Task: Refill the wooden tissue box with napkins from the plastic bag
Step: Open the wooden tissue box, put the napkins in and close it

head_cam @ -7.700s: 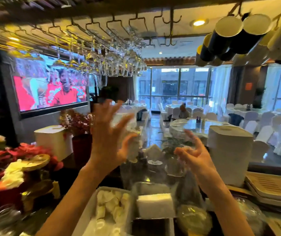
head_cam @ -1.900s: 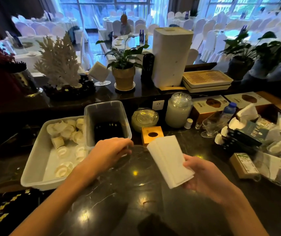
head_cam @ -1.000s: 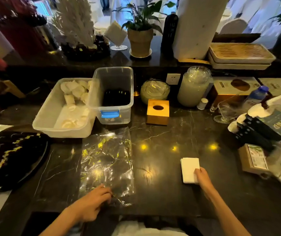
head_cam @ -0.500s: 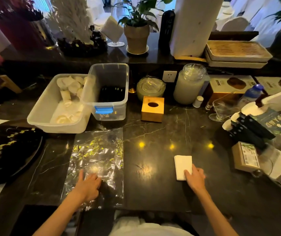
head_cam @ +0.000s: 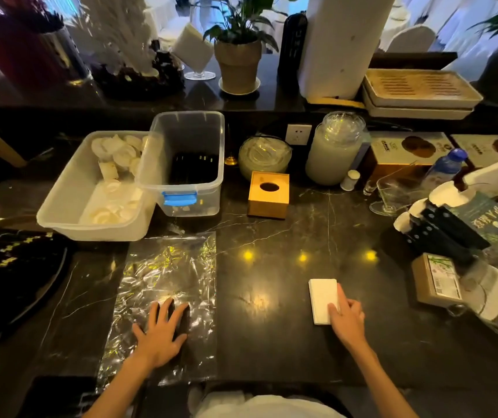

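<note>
The wooden tissue box [head_cam: 268, 195], with an oval hole in its top, stands on the dark marble counter [head_cam: 272, 267] near the back. An empty clear plastic bag [head_cam: 166, 273] lies flat on the counter at front left. My left hand [head_cam: 162, 331] rests flat on the bag's near part with fingers spread. A white stack of napkins [head_cam: 321, 295] lies flat on the counter at front right. My right hand [head_cam: 347, 318] has its fingers on the stack's near right corner; whether it grips the stack I cannot tell.
Two plastic tubs, a white one [head_cam: 61, 212] and a clear one with a blue latch [head_cam: 187, 164], stand behind the bag. A glass jar [head_cam: 332, 152], a lidded bowl [head_cam: 264, 158], boxes and a water bottle [head_cam: 443, 167] crowd the right side. A dark plate [head_cam: 12, 276] lies at left.
My left hand slid forward up the bag and spread flat on it. My right hand stays at the napkin stack. Earlier, that hand held the stack in the air and then laid it down.
</note>
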Available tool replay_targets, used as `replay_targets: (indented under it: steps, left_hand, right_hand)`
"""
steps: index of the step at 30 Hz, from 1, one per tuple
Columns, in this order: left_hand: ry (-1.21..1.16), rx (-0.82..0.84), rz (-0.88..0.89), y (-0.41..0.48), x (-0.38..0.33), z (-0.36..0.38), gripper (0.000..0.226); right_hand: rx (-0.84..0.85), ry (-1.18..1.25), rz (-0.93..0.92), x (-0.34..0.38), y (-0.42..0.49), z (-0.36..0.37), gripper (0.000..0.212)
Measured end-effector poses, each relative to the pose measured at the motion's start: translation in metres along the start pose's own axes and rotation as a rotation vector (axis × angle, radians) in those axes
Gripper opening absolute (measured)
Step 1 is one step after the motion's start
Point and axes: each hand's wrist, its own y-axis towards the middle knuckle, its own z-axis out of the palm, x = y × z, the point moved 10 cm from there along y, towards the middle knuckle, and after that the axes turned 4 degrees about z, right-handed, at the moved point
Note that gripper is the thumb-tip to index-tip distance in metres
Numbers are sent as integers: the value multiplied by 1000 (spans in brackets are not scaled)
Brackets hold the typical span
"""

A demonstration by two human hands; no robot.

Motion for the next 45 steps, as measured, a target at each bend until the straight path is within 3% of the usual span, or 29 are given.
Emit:
replay_targets:
  steps: [8, 12, 15, 19, 25, 33, 40, 45]
  left_hand:
    - [85, 4, -140, 8, -17, -24, 84]
    - [63, -165, -26, 45, -68, -97, 60]
    - [-217, -272, 160, 98, -133, -168, 18]
    - [-530, -263, 204, 179, -200, -222, 29]
    - [-783, -115, 22, 257, -236, -211, 45]
    - [-1194, -154, 174, 272, -247, -198, 35]
    - [-1180, -155, 197, 239, -239, -183, 41]
    - [-1160, -136, 231, 163, -219, -141, 43]
  right_hand:
    - [69, 50, 49, -3, 8, -1, 62]
    - [-54, -30, -24, 39, 31, -36, 57]
    - [-7, 58, -195, 127, 66, -50, 55]
    - [64, 171, -286, 239, 119, -50, 55]
    - [161, 288, -215, 306, 176, -12, 50]
    - [110, 500, -246, 295, 196, 16, 52]
    - [165, 534, -208, 277, 175, 21, 57]
    - [234, 584, -219, 233, 99, 32, 56]
